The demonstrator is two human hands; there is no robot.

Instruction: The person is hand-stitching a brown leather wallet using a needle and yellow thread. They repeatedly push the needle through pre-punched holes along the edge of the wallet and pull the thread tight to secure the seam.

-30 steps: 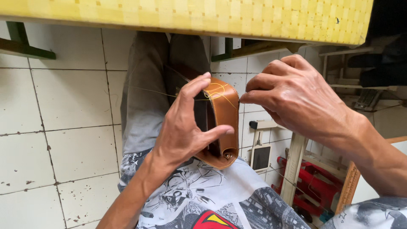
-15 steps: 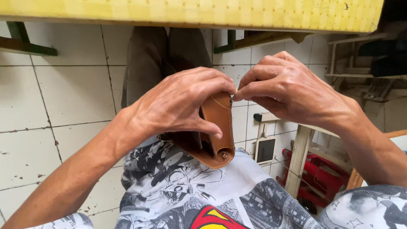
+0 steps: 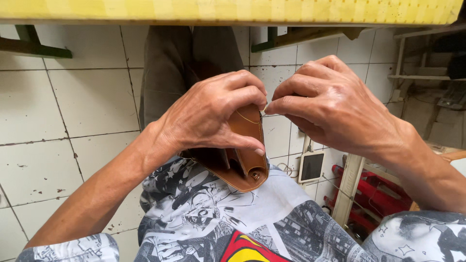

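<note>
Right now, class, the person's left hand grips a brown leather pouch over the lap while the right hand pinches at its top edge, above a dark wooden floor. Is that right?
One detail is wrong: the floor is white tile, not dark wood, as the head view shows. The left hand does grip the brown leather pouch, and the right hand pinches at its top edge.

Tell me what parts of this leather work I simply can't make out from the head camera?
- Leather piece: its upper half is covered by the left hand; its full shape is hidden.
- Thread: only a short pale loop shows; too thin to follow further.
- Right hand: its fingertips curl under, so whether they pinch a needle cannot be told.
- Yellow table edge: cut off by the top of the frame.
</note>
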